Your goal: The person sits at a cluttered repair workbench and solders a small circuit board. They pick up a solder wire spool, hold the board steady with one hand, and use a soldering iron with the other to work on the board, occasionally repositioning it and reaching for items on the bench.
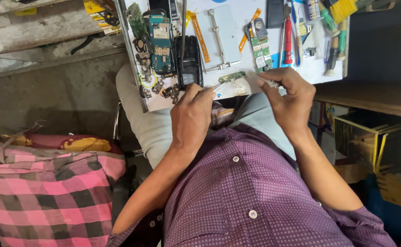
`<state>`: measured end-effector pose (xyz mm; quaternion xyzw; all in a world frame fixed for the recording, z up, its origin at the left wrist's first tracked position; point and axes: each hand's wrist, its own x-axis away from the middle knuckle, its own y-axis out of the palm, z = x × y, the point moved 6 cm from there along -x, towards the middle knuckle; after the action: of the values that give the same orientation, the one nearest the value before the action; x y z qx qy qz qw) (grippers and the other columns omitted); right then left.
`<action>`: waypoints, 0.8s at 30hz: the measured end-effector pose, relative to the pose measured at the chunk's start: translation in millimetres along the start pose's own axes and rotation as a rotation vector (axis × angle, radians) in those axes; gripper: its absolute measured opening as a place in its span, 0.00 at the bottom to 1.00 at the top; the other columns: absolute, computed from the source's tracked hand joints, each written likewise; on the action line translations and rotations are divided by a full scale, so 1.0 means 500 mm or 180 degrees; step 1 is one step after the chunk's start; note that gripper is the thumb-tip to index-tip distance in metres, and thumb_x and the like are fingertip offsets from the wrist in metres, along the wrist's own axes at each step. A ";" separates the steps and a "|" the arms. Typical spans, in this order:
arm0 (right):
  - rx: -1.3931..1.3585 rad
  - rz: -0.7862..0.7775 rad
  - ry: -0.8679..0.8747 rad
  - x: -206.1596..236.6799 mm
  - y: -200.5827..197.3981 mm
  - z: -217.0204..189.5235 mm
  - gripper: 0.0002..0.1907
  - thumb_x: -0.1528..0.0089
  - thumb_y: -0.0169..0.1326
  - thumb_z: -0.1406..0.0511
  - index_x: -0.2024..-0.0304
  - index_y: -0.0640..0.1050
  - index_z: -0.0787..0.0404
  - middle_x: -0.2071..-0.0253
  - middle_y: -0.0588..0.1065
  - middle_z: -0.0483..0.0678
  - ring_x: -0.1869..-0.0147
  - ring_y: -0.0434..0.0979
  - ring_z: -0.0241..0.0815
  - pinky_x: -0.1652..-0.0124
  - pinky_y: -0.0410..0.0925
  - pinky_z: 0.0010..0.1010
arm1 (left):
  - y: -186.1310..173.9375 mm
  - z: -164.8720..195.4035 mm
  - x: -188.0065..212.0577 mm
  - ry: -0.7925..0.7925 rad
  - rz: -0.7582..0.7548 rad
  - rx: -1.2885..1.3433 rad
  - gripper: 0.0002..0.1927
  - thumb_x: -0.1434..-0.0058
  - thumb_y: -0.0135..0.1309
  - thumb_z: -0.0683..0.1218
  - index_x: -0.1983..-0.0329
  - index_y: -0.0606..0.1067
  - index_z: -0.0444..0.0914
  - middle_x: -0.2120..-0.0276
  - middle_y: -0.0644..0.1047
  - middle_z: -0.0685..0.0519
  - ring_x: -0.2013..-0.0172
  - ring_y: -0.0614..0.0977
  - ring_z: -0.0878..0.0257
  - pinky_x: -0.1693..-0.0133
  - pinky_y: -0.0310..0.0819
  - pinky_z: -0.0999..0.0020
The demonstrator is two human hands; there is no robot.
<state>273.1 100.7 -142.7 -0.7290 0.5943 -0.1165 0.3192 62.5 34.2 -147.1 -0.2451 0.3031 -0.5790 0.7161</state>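
My left hand (192,114) is closed around a thin metal tool, its tip (219,85) pointing at a small green circuit board (231,76) on the white work board (228,93). My right hand (291,93) pinches slim tweezers (263,80) just right of that small board. A black phone body (190,61) lies just above my left hand. Both hands hover at the near edge of the board, above my lap.
Blue and green phone circuit boards (160,39), small parts (148,68), a metal clamp (219,41), orange flex strips, a red screwdriver (288,41) and several tools cover the board. A pink checked cloth bundle (49,187) lies at left. Yellow-edged boxes (369,137) stand at right.
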 end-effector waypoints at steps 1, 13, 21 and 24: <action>0.0091 -0.0015 -0.0155 0.000 0.005 -0.009 0.11 0.37 0.66 0.76 0.52 0.81 0.65 0.56 0.80 0.53 0.51 0.83 0.43 0.51 0.73 0.32 | -0.001 0.002 0.001 0.0072 0.0029 -0.0023 0.06 0.36 0.55 0.39 0.57 0.79 0.37 0.64 0.76 0.48 0.64 0.82 0.51 0.63 0.76 0.56; 0.0554 -0.0229 -0.0665 0.002 0.066 -0.028 0.17 0.41 0.62 0.78 0.51 0.79 0.64 0.52 0.79 0.52 0.48 0.80 0.52 0.50 0.73 0.37 | 0.010 -0.022 0.004 -0.0009 0.0126 -0.0064 0.01 0.36 0.56 0.39 0.62 0.76 0.37 0.64 0.75 0.49 0.65 0.81 0.50 0.65 0.75 0.55; 0.1322 -0.0432 -0.1364 -0.002 0.113 -0.065 0.16 0.40 0.67 0.70 0.50 0.80 0.57 0.53 0.77 0.44 0.52 0.72 0.47 0.54 0.66 0.39 | 0.009 -0.023 0.000 -0.0042 0.0095 -0.0084 0.02 0.36 0.55 0.39 0.64 0.73 0.37 0.65 0.74 0.47 0.66 0.81 0.49 0.67 0.74 0.54; 0.1607 -0.0627 -0.1394 -0.002 0.120 -0.068 0.18 0.42 0.63 0.71 0.49 0.83 0.54 0.51 0.78 0.41 0.50 0.72 0.45 0.53 0.65 0.38 | 0.010 -0.025 -0.001 -0.0052 0.0081 -0.0139 0.02 0.36 0.55 0.39 0.64 0.73 0.37 0.64 0.74 0.47 0.67 0.81 0.49 0.67 0.74 0.54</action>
<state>206.4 85.3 -152.6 -0.6886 0.3909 -0.1308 0.5966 56.6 35.6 -159.2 -0.2616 0.3128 -0.5611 0.7204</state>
